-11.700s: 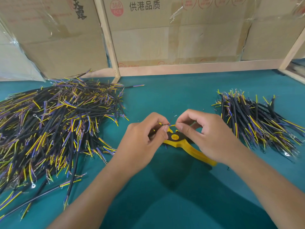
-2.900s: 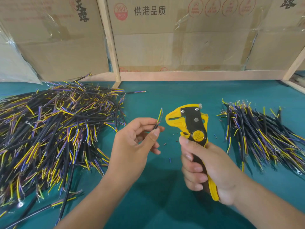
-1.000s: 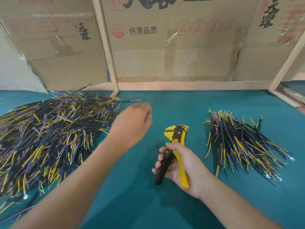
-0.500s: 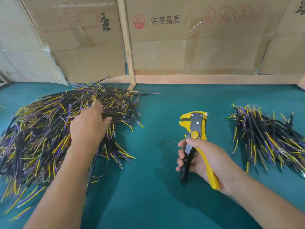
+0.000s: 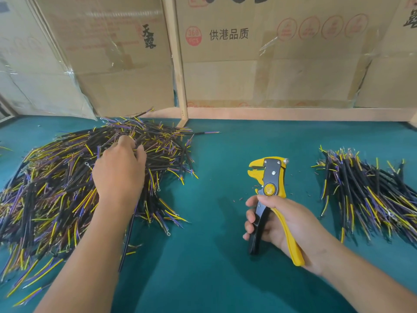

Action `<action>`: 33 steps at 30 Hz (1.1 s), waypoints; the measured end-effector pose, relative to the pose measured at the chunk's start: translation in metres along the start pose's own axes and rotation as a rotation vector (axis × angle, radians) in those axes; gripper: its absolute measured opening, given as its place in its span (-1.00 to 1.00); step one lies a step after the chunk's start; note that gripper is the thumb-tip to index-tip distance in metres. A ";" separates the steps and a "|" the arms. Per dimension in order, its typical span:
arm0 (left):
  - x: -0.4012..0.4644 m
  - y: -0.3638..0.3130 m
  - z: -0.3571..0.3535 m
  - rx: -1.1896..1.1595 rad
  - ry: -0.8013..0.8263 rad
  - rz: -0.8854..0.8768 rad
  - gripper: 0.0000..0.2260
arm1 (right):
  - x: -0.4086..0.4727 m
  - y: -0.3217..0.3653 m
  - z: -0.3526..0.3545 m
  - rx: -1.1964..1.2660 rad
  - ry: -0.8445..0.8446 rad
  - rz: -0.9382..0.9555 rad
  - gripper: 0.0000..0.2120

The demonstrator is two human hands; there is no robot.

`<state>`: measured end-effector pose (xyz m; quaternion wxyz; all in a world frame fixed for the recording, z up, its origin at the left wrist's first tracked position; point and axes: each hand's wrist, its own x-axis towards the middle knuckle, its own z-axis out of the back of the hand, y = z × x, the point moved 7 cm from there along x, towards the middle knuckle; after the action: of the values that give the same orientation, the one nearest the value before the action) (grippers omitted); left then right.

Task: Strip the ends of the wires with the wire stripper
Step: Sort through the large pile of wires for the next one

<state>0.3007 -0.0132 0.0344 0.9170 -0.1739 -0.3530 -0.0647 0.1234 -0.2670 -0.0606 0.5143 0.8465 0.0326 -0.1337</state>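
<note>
Wires: the unstripped pile lay on the teal worktop, left of the wire stripper; short black-sheathed lengths with yellow and purple cores fanning from the ends, some tipped with small ring terminals.
Step in hand: picking the next wire from that pile, judged from the reach.
Left hand: the left hand lay over the top of the pile, well left of the stripper, fingers curled down among the strands; whether they already pinched one wire could not be told, since the back of the hand hid the fingertips.
Doing it well: lift one wire only, gripped close to an end, so a short tip stands free for the stripper head; shake it loose of tangled neighbours before carrying it across.
Wire stripper: yellow and black, held upright, head up and handles spread.
Right hand: the right hand was clamped round the stripper's handles, the black one under the fingers, the yellow one against the palm.
Second pile: a smaller heap lay right of the stripper, likely the finished ones.
Scraps: tiny insulation bits dotted the worktop just left of the stripper.
Backdrop: cardboard boxes stood behind the stripper, past a wooden frame.
</note>
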 end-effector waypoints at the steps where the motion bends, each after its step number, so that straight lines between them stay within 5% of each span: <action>1: 0.000 0.000 0.001 -0.006 -0.013 -0.014 -0.87 | 0.000 0.000 0.000 -0.002 0.000 0.000 -0.68; 11: -0.006 -0.036 0.014 -0.269 -0.043 -0.201 -0.83 | 0.000 0.000 -0.001 -0.006 -0.007 -0.011 -0.66; 16: -0.005 -0.025 0.014 -0.193 -0.018 -0.052 -0.70 | -0.001 0.001 -0.001 -0.020 -0.020 -0.016 -0.76; 20: -0.002 -0.026 0.033 -0.483 -0.131 -0.086 -0.93 | -0.002 0.002 -0.001 -0.026 -0.026 -0.020 -0.79; 27: -0.006 -0.008 -0.018 0.098 0.311 -0.085 -0.76 | -0.003 0.002 -0.002 -0.021 -0.046 -0.039 -0.79; 33: -0.004 -0.017 0.003 0.044 0.101 -0.087 -0.85 | -0.004 0.002 -0.003 -0.023 -0.045 -0.038 -0.79</action>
<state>0.2919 -0.0280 0.0389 0.9337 -0.1347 -0.3147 -0.1053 0.1207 -0.2654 -0.0566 0.5221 0.8365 0.0385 -0.1621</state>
